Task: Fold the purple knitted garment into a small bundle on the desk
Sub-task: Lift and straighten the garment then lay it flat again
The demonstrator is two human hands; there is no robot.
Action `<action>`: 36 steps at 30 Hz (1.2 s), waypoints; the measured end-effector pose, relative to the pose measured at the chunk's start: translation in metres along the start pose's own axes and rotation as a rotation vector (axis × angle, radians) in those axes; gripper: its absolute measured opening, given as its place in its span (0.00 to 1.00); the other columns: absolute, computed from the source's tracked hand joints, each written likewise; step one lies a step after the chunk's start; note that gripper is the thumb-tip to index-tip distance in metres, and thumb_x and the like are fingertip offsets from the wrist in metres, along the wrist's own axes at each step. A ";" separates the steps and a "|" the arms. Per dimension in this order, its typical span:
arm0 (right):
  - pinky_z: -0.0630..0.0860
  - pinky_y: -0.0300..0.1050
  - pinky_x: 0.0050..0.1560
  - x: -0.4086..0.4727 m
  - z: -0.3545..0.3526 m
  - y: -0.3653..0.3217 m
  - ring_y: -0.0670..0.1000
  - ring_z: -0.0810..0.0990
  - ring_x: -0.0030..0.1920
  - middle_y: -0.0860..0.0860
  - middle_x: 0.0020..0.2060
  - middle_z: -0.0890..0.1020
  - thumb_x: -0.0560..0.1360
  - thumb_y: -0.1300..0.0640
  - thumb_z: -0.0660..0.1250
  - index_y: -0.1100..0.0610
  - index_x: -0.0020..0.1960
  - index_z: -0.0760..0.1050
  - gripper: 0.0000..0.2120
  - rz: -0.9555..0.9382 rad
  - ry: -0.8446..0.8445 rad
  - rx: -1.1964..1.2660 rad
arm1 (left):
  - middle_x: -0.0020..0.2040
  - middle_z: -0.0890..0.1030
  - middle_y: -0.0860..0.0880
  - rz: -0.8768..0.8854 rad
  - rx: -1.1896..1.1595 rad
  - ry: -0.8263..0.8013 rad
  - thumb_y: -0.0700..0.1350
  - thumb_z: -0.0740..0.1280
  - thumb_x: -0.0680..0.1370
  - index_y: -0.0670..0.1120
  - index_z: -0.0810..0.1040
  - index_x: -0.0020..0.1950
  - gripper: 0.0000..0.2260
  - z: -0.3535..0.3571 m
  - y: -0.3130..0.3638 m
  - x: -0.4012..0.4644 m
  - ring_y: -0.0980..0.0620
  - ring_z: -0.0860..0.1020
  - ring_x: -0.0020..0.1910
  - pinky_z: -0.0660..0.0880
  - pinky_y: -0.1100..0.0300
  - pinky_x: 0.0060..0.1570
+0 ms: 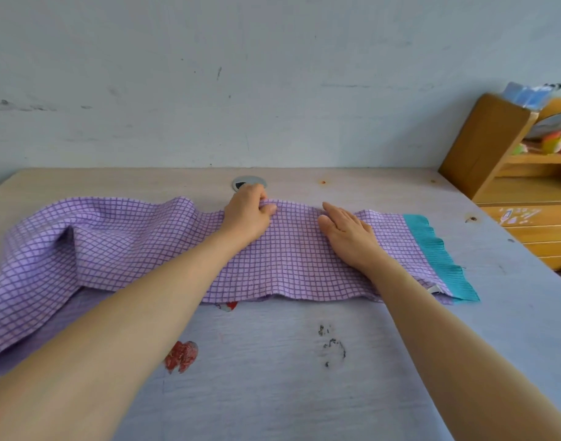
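Observation:
The purple checked knitted garment (292, 259) lies stretched left to right across the desk (273, 377), folded into a long strip. A teal ribbed hem (438, 256) ends it on the right, and a looser bunched part lies on the left. My left hand (247, 214) pinches the garment's far edge near the middle, fingers curled round a fold. My right hand (349, 233) rests flat on the cloth just right of it, fingers straight. A small white label (433, 289) peeks out under my right forearm.
A round grey cable hole (249, 182) sits in the desk just behind my left hand. A wooden shelf unit (511, 173) with small colourful items stands at the right. The wall runs close behind the desk. Red and dark stains mark the desk's near half.

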State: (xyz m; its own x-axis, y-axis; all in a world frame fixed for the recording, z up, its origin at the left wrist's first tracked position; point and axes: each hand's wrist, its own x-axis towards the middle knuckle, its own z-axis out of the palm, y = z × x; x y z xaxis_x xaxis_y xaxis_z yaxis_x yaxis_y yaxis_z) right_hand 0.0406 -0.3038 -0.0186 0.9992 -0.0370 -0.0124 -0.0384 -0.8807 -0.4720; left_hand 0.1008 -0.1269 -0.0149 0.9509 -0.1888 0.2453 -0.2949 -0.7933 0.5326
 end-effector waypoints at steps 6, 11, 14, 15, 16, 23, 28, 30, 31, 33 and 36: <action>0.41 0.52 0.73 0.000 0.008 0.000 0.49 0.44 0.76 0.49 0.77 0.49 0.79 0.41 0.42 0.49 0.76 0.47 0.27 -0.011 -0.033 -0.215 | 0.59 0.72 0.43 0.005 0.362 0.012 0.45 0.62 0.78 0.41 0.69 0.60 0.13 0.005 0.007 -0.003 0.43 0.70 0.59 0.68 0.47 0.55; 0.44 0.53 0.73 0.001 0.011 -0.001 0.51 0.48 0.75 0.48 0.75 0.53 0.79 0.42 0.44 0.49 0.75 0.49 0.26 -0.038 0.023 -0.275 | 0.53 0.76 0.46 0.373 0.393 0.039 0.36 0.58 0.76 0.42 0.76 0.53 0.10 0.000 0.028 -0.036 0.47 0.73 0.55 0.66 0.54 0.59; 0.46 0.53 0.72 0.000 0.012 -0.001 0.51 0.50 0.75 0.48 0.75 0.56 0.79 0.42 0.45 0.46 0.75 0.49 0.25 -0.057 0.064 -0.294 | 0.67 0.71 0.45 0.382 0.448 -0.152 0.46 0.53 0.80 0.43 0.71 0.66 0.17 0.007 0.026 -0.055 0.48 0.67 0.68 0.58 0.54 0.71; 0.46 0.53 0.73 0.000 0.013 -0.001 0.51 0.49 0.75 0.48 0.75 0.54 0.79 0.41 0.44 0.45 0.75 0.48 0.25 -0.058 0.061 -0.297 | 0.73 0.64 0.46 0.346 0.444 -0.216 0.49 0.50 0.81 0.44 0.64 0.71 0.20 0.006 0.020 -0.056 0.49 0.61 0.73 0.52 0.54 0.73; 0.44 0.53 0.73 -0.001 0.012 -0.001 0.50 0.47 0.76 0.48 0.76 0.51 0.79 0.41 0.43 0.45 0.75 0.47 0.26 -0.062 0.046 -0.303 | 0.76 0.57 0.47 0.306 0.426 -0.269 0.50 0.48 0.82 0.45 0.57 0.74 0.22 0.003 0.012 -0.054 0.50 0.54 0.76 0.48 0.54 0.74; 0.38 0.53 0.74 -0.001 0.006 0.000 0.49 0.41 0.76 0.49 0.77 0.44 0.79 0.41 0.42 0.48 0.76 0.43 0.27 -0.051 -0.075 -0.356 | 0.77 0.39 0.47 0.072 0.451 -0.363 0.55 0.40 0.81 0.45 0.39 0.75 0.26 -0.004 -0.009 -0.053 0.51 0.39 0.76 0.37 0.55 0.72; 0.44 0.55 0.75 -0.010 0.023 -0.052 0.51 0.48 0.76 0.51 0.76 0.53 0.81 0.49 0.44 0.54 0.75 0.53 0.23 -0.185 -0.041 -0.010 | 0.77 0.40 0.46 0.033 0.436 -0.321 0.54 0.43 0.81 0.45 0.41 0.76 0.27 0.005 0.003 -0.053 0.50 0.41 0.76 0.39 0.53 0.74; 0.43 0.52 0.75 -0.016 0.038 -0.066 0.48 0.48 0.76 0.48 0.76 0.54 0.80 0.45 0.42 0.51 0.75 0.52 0.25 -0.198 -0.093 0.033 | 0.77 0.38 0.47 0.047 0.465 -0.354 0.53 0.46 0.81 0.46 0.38 0.76 0.28 0.006 0.003 -0.054 0.50 0.39 0.76 0.39 0.53 0.75; 0.41 0.49 0.75 -0.016 0.042 -0.065 0.47 0.46 0.76 0.47 0.76 0.51 0.80 0.44 0.40 0.51 0.76 0.48 0.26 -0.174 -0.109 -0.030 | 0.77 0.38 0.47 0.055 0.463 -0.363 0.52 0.46 0.81 0.46 0.38 0.76 0.28 0.005 0.002 -0.054 0.50 0.39 0.76 0.40 0.53 0.75; 0.39 0.47 0.74 -0.014 0.040 -0.053 0.46 0.42 0.76 0.47 0.76 0.46 0.79 0.42 0.38 0.51 0.76 0.44 0.28 -0.155 -0.122 -0.178 | 0.77 0.39 0.47 0.058 0.437 -0.358 0.51 0.44 0.81 0.45 0.39 0.76 0.26 0.001 -0.001 -0.055 0.51 0.40 0.76 0.40 0.54 0.75; 0.39 0.46 0.73 -0.015 0.026 -0.035 0.47 0.40 0.75 0.47 0.76 0.43 0.79 0.41 0.39 0.51 0.76 0.41 0.28 -0.170 -0.141 -0.323 | 0.77 0.39 0.47 0.040 0.426 -0.362 0.52 0.41 0.81 0.44 0.40 0.76 0.25 -0.011 -0.011 -0.057 0.51 0.40 0.76 0.38 0.56 0.73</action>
State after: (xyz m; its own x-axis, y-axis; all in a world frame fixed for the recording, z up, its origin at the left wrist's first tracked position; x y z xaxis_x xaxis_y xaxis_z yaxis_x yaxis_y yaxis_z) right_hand 0.0267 -0.2600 -0.0244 0.9818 0.1676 -0.0893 0.1501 -0.9728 -0.1765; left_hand 0.0487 -0.1014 -0.0260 0.9334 -0.3509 -0.0753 -0.3391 -0.9309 0.1357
